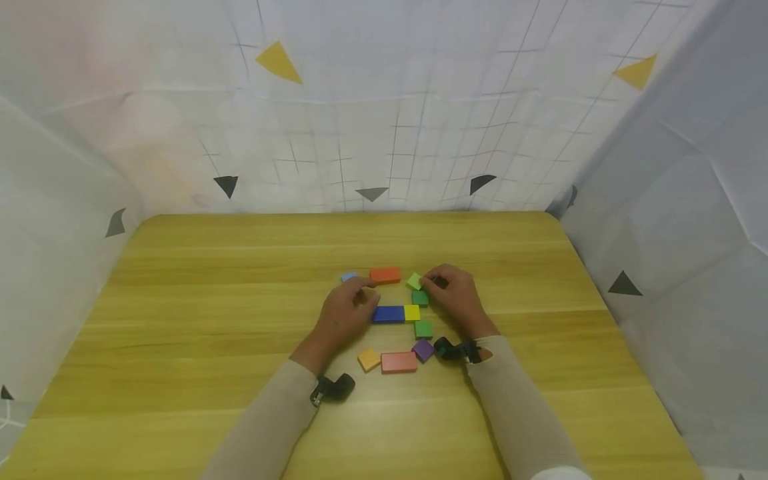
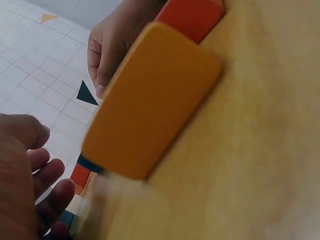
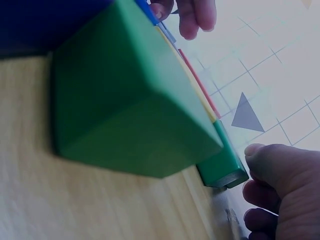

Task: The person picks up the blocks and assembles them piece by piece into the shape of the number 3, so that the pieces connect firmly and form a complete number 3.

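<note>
At the right side of a group of coloured blocks, my right hand (image 1: 454,293) has its fingertips at the right corner of a light green block (image 1: 414,281) and appears to pinch it. That block sits turned just beyond a dark green block (image 1: 420,298); the right wrist view does not show the contact. My left hand (image 1: 346,312) hovers with loosely bent, parted fingers and holds nothing. Its thumb is near the left end of a dark blue block (image 1: 389,315), its index finger near an orange-red block (image 1: 385,275). It partly covers a light blue block (image 1: 348,276).
A yellow block (image 1: 411,313) adjoins the dark blue one. Nearer me lie a green block (image 1: 423,329), a purple block (image 1: 423,350), a pink-red block (image 1: 399,363) and an orange block (image 1: 369,360). The wooden table (image 1: 240,267) meets patterned sheeting (image 1: 372,133) at the back and sides.
</note>
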Demonstrator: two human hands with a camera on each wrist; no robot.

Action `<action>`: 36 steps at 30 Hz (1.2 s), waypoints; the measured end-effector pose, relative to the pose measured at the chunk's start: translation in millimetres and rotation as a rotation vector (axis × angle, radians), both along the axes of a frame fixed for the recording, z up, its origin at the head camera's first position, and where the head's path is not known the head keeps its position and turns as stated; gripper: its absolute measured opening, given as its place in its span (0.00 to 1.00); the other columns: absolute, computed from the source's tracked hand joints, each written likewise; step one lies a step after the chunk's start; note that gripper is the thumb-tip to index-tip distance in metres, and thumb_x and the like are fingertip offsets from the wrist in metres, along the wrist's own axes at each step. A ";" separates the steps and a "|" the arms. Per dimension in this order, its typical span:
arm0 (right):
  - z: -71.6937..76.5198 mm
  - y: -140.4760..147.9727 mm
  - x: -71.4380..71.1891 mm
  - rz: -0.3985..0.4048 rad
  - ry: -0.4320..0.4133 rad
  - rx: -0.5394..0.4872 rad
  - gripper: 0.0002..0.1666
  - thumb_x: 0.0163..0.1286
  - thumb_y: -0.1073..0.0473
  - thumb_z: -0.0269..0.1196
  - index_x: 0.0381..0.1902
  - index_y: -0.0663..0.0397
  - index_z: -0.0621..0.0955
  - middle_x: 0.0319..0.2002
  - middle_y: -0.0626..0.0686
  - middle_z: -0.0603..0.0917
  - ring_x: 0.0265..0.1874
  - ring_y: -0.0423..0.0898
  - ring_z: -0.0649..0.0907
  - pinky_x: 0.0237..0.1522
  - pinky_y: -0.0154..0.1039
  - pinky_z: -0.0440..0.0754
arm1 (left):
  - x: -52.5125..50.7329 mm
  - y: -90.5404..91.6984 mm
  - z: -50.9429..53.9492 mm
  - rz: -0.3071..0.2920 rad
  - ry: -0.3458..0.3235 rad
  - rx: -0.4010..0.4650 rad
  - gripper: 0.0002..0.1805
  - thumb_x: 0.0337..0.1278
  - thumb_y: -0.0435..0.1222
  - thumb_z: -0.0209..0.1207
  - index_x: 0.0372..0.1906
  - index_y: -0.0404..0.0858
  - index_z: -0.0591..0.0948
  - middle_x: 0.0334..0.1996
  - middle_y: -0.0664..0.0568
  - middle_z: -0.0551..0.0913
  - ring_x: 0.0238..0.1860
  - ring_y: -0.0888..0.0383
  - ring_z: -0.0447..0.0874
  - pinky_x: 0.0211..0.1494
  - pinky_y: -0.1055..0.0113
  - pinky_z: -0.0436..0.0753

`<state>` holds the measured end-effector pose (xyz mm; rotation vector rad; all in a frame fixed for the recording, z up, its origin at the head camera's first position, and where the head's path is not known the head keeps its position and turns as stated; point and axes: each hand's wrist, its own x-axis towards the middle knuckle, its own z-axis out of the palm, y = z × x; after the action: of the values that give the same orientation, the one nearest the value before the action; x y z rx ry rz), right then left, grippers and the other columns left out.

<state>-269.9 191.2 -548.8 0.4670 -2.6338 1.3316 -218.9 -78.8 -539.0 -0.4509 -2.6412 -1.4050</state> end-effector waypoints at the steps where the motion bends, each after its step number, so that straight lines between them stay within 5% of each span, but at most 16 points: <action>1: -0.2 0.1 -0.1 -0.001 -0.001 -0.002 0.08 0.67 0.49 0.68 0.37 0.45 0.87 0.35 0.45 0.87 0.34 0.42 0.82 0.40 0.41 0.81 | -0.1 0.0 0.0 0.000 0.002 -0.001 0.16 0.67 0.44 0.59 0.54 0.41 0.82 0.39 0.57 0.83 0.40 0.60 0.78 0.44 0.61 0.80; 23: 0.4 -0.4 -1.0 0.002 0.021 0.017 0.07 0.66 0.53 0.69 0.36 0.49 0.87 0.35 0.47 0.87 0.33 0.43 0.82 0.38 0.40 0.82 | -17.0 4.3 -3.4 0.001 0.047 0.011 0.16 0.65 0.40 0.61 0.55 0.41 0.81 0.41 0.57 0.82 0.38 0.62 0.78 0.42 0.65 0.82; 36: 1.5 -0.7 -0.7 0.006 0.012 0.013 0.06 0.66 0.52 0.69 0.36 0.47 0.87 0.35 0.45 0.87 0.33 0.41 0.82 0.38 0.40 0.82 | -31.5 11.1 -6.1 0.034 0.115 -0.094 0.14 0.65 0.37 0.60 0.53 0.38 0.83 0.43 0.54 0.83 0.37 0.60 0.77 0.42 0.65 0.82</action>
<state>-270.6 190.5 -547.3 0.4835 -2.6350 1.3103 -250.5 -67.7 -545.0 -0.4791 -2.6172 -1.2104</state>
